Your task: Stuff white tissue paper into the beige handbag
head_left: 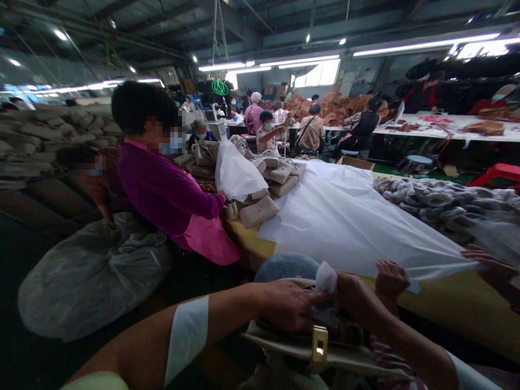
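Observation:
A beige handbag [353,355] with a gold turn-lock clasp [319,344] lies at the bottom centre, close to me. My left hand [290,304] reaches over the top of the bag, its fingers at a piece of white wrapping [326,278]. On the other side of that wrapping, my right hand [352,292] is closed, and what it grips is hidden. Both hands are nearly touching above the bag's opening. A white patch [187,330] is wrapped round my left forearm.
Another person's hands [390,279] hold white sheeting [345,216] on the yellow table [455,295]. Beige bags [260,211] are piled beyond. A person in purple [162,184] stands left, near a large plastic sack [93,276]. A blue stool [286,265] is close by.

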Demonstrator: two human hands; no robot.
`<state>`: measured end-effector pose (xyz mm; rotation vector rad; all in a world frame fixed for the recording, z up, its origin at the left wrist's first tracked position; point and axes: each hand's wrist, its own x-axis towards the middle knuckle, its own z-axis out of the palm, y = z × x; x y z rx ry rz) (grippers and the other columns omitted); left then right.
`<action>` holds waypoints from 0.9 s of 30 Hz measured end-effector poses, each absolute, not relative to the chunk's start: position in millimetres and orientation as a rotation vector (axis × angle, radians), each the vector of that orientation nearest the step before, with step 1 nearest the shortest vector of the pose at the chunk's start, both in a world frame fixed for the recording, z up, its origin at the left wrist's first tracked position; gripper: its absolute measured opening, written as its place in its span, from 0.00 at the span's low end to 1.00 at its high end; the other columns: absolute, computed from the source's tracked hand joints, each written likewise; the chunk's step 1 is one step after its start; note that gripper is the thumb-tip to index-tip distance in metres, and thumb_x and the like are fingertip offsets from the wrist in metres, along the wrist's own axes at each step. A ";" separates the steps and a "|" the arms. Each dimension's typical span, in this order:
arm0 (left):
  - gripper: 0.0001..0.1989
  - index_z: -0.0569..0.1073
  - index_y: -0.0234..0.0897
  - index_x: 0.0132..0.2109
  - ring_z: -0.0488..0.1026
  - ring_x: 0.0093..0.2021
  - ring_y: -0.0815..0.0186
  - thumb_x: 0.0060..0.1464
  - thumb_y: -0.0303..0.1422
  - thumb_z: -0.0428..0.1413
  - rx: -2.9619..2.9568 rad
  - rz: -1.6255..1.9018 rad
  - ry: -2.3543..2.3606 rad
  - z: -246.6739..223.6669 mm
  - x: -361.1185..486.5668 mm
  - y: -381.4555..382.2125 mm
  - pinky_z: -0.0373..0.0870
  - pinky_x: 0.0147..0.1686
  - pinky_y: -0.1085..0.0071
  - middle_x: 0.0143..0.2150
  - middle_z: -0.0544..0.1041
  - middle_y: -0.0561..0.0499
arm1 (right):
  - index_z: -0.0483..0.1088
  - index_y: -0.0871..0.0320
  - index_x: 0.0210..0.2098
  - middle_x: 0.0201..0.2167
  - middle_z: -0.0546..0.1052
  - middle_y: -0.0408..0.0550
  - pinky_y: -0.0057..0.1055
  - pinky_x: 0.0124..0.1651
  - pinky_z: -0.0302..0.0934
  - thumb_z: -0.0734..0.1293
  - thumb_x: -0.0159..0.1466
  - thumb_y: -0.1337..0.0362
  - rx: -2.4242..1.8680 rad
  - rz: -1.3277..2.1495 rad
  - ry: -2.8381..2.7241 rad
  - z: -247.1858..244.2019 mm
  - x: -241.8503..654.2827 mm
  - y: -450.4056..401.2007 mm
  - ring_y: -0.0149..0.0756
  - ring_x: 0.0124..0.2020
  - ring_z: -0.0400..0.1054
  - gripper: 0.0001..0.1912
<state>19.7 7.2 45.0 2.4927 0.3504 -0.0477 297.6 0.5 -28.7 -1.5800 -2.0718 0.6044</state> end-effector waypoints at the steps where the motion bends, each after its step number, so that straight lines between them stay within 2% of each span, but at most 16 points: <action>1: 0.34 0.55 0.33 0.74 0.63 0.71 0.51 0.68 0.41 0.52 2.458 -0.136 0.361 50.9 23.2 9.2 0.60 0.69 0.57 0.70 0.66 0.39 | 0.78 0.56 0.49 0.40 0.83 0.49 0.37 0.42 0.73 0.65 0.63 0.65 -1.543 0.641 -2.085 -22.5 286.6 -7.2 0.47 0.39 0.77 0.16; 2: 0.33 0.56 0.32 0.74 0.61 0.71 0.49 0.68 0.42 0.50 2.439 -0.211 0.354 55.9 26.6 10.6 0.58 0.70 0.55 0.71 0.64 0.39 | 0.76 0.57 0.55 0.45 0.82 0.51 0.36 0.42 0.73 0.64 0.60 0.69 -1.504 0.668 -2.101 -16.0 277.3 -12.8 0.46 0.40 0.78 0.23; 4: 0.31 0.60 0.32 0.72 0.61 0.72 0.47 0.69 0.43 0.48 2.424 -0.312 0.359 62.8 32.2 12.2 0.56 0.71 0.53 0.72 0.63 0.39 | 0.65 0.58 0.67 0.58 0.76 0.57 0.36 0.47 0.73 0.63 0.54 0.74 -1.396 0.657 -2.178 -1.4 266.5 -18.5 0.44 0.48 0.77 0.40; 5: 0.31 0.61 0.32 0.72 0.61 0.71 0.47 0.69 0.44 0.48 2.426 -0.341 0.374 64.6 34.2 12.5 0.57 0.71 0.53 0.72 0.64 0.39 | 0.60 0.57 0.69 0.62 0.72 0.58 0.38 0.51 0.72 0.63 0.52 0.76 -1.326 0.613 -2.249 6.5 265.0 -19.5 0.44 0.53 0.75 0.44; 6: 0.31 0.61 0.34 0.71 0.62 0.71 0.47 0.69 0.45 0.48 2.435 -0.348 0.395 65.3 35.6 12.8 0.58 0.70 0.53 0.71 0.65 0.40 | 0.60 0.55 0.69 0.65 0.70 0.58 0.39 0.53 0.70 0.64 0.52 0.77 -1.249 0.536 -2.337 14.4 265.5 -20.1 0.45 0.57 0.72 0.45; 8: 0.30 0.60 0.38 0.72 0.63 0.70 0.49 0.68 0.46 0.49 2.482 -0.310 0.420 63.8 36.8 13.4 0.61 0.69 0.54 0.70 0.67 0.41 | 0.69 0.50 0.61 0.61 0.74 0.52 0.40 0.56 0.67 0.67 0.57 0.76 -1.062 0.312 -2.519 28.2 269.6 -21.8 0.45 0.59 0.70 0.33; 10: 0.30 0.60 0.39 0.71 0.66 0.68 0.49 0.68 0.46 0.50 2.543 -0.248 0.403 59.5 36.4 13.5 0.64 0.67 0.54 0.67 0.70 0.41 | 0.75 0.51 0.47 0.48 0.81 0.46 0.37 0.51 0.66 0.67 0.63 0.73 -0.873 0.071 -2.619 36.3 273.5 -25.6 0.42 0.50 0.73 0.16; 11: 0.30 0.61 0.38 0.71 0.68 0.67 0.49 0.69 0.46 0.50 2.566 -0.212 0.385 56.8 35.7 13.1 0.66 0.65 0.55 0.66 0.71 0.41 | 0.74 0.52 0.43 0.41 0.81 0.44 0.35 0.46 0.65 0.66 0.65 0.73 -0.801 -0.032 -2.633 37.5 274.6 -28.3 0.40 0.44 0.74 0.11; 13: 0.28 0.64 0.36 0.68 0.72 0.63 0.49 0.69 0.46 0.50 2.604 -0.143 0.351 50.8 32.8 10.6 0.70 0.61 0.56 0.64 0.73 0.40 | 0.73 0.55 0.39 0.33 0.81 0.43 0.33 0.37 0.62 0.63 0.65 0.76 -0.722 -0.150 -2.652 35.1 274.9 -34.5 0.37 0.33 0.73 0.11; 16: 0.22 0.72 0.33 0.61 0.78 0.54 0.53 0.69 0.42 0.51 2.718 -0.021 0.320 42.1 24.5 2.8 0.75 0.54 0.61 0.60 0.77 0.40 | 0.72 0.55 0.37 0.30 0.79 0.41 0.34 0.28 0.56 0.62 0.60 0.80 -0.770 -0.090 -2.782 26.1 272.6 -43.2 0.35 0.25 0.70 0.15; 18: 0.20 0.73 0.29 0.59 0.76 0.56 0.54 0.70 0.39 0.51 2.841 0.122 0.299 37.0 17.7 -3.9 0.73 0.57 0.62 0.60 0.77 0.38 | 0.72 0.54 0.36 0.27 0.78 0.39 0.35 0.26 0.52 0.62 0.56 0.83 -0.911 0.004 -2.858 23.0 270.4 -46.9 0.35 0.23 0.71 0.18; 21: 0.26 0.68 0.23 0.63 0.73 0.61 0.52 0.68 0.40 0.54 2.945 0.287 0.335 31.3 11.2 -12.6 0.68 0.62 0.61 0.61 0.75 0.35 | 0.75 0.53 0.40 0.29 0.81 0.39 0.35 0.25 0.46 0.63 0.52 0.83 -1.150 0.150 -2.902 29.9 268.1 -48.2 0.35 0.24 0.75 0.23; 23: 0.29 0.67 0.22 0.64 0.76 0.56 0.52 0.66 0.43 0.56 2.962 0.234 0.395 30.2 11.7 -16.0 0.71 0.59 0.61 0.57 0.78 0.35 | 0.76 0.52 0.40 0.30 0.82 0.40 0.34 0.25 0.44 0.65 0.55 0.80 -1.255 0.302 -2.938 41.4 267.3 -45.4 0.35 0.25 0.76 0.20; 25: 0.26 0.71 0.26 0.59 0.78 0.50 0.52 0.65 0.44 0.57 2.966 0.121 0.431 32.2 15.5 -17.2 0.74 0.53 0.60 0.51 0.81 0.37 | 0.76 0.53 0.32 0.26 0.81 0.42 0.33 0.25 0.44 0.65 0.62 0.72 -1.401 0.384 -2.903 54.2 265.1 -38.8 0.34 0.25 0.76 0.09; 27: 0.23 0.74 0.28 0.54 0.79 0.46 0.52 0.64 0.45 0.58 2.950 0.031 0.453 36.7 21.1 -16.8 0.76 0.48 0.61 0.47 0.81 0.38 | 0.76 0.53 0.32 0.28 0.81 0.44 0.31 0.28 0.51 0.64 0.69 0.64 -1.549 0.354 -2.773 63.3 258.8 -27.7 0.35 0.28 0.76 0.11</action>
